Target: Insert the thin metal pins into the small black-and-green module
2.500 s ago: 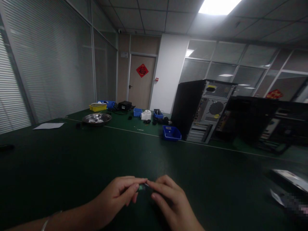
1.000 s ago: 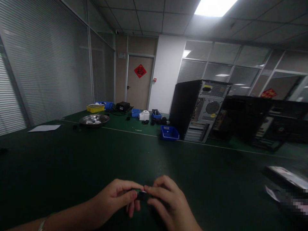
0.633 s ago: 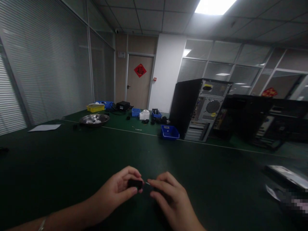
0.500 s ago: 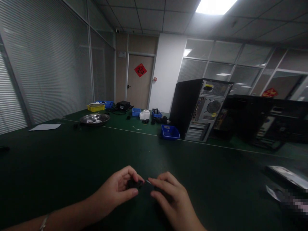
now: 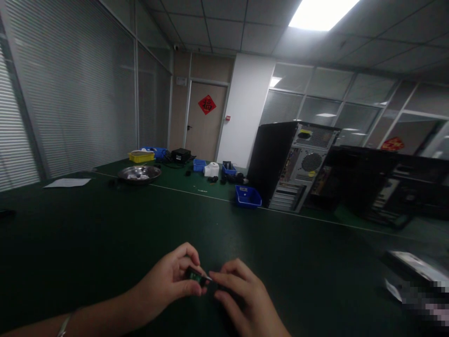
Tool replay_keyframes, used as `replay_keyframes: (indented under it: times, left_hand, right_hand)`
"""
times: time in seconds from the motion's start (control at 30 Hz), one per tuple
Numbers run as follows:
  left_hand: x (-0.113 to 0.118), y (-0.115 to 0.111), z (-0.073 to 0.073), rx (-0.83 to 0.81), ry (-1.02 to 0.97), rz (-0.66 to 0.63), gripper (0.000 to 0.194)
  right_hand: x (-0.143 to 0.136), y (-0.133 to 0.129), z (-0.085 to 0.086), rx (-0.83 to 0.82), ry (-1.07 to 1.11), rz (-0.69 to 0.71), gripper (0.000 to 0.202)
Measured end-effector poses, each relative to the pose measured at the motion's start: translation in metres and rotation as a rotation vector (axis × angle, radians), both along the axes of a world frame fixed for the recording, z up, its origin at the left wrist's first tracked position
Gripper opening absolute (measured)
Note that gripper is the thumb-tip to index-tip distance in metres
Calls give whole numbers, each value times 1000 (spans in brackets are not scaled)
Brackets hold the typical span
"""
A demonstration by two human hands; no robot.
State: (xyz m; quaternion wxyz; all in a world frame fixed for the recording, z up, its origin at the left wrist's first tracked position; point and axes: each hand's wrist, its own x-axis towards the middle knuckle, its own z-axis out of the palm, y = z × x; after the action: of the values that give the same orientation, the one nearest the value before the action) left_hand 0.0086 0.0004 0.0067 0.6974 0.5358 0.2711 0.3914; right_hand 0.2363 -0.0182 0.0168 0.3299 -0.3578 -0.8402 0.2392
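Low in the middle of the view, my left hand (image 5: 175, 274) is closed on a small dark part (image 5: 195, 276) with a green face, pinched between thumb and fingers. My right hand (image 5: 247, 290) is just to its right, thumb and index finger near each other. A small pale, thin tip (image 5: 207, 278) shows between the right index fingertip and the dark part. What the right fingers hold is too small and dark to make out. Both hands are above the dark green table (image 5: 140, 234).
A metal bowl (image 5: 154, 174) with small white pieces sits at the back left, near a paper sheet (image 5: 68, 182) and a yellow basket (image 5: 141, 157). A blue tray (image 5: 248, 196) stands beside a black computer tower (image 5: 273, 154). More computer cases are on the right.
My right hand has moved slightly left, closer to the left hand. The dark part has turned so its green face shows. The camera view has tilted up a little.
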Motion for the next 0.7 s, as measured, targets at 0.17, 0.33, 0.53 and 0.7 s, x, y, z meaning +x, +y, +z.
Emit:
replay_keyframes:
  times: [0.17, 0.33, 0.53, 0.7]
  left_hand:
    - [2, -1, 2, -9, -18, 41, 40]
    - [2, 1, 6, 5, 59, 73, 37]
    - [-2, 1, -2, 248, 277, 132, 43]
    - [-1, -2, -12, 393, 413, 120, 53]
  right_hand:
    - [0, 1, -1, 35, -48, -2, 32]
    - [-1, 3, -1, 71, -98, -10, 32]
    - [6, 8, -11, 202, -92, 1, 40]
    - [13, 14, -22, 339, -76, -11, 45]
